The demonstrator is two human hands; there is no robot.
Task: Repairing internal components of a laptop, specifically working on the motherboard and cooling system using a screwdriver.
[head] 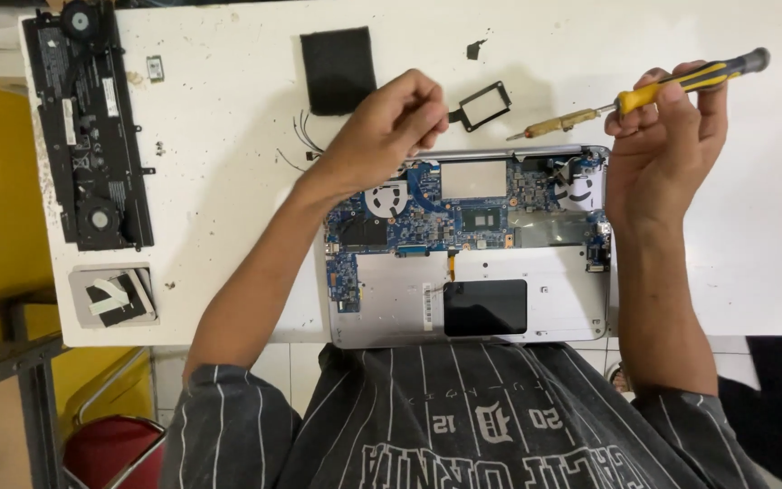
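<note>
Disassembly of the opened laptop (468, 249), set at the table's (228, 181) near edge, appears to be in hand. A yellow screwdriver (649, 91) is gripped by the right hand (662, 145), its long axis running along the far edge, tip pointing left. Something small seems pinched by the left hand's (386, 127) closed fingers; careful lifting is likely called for next.
</note>
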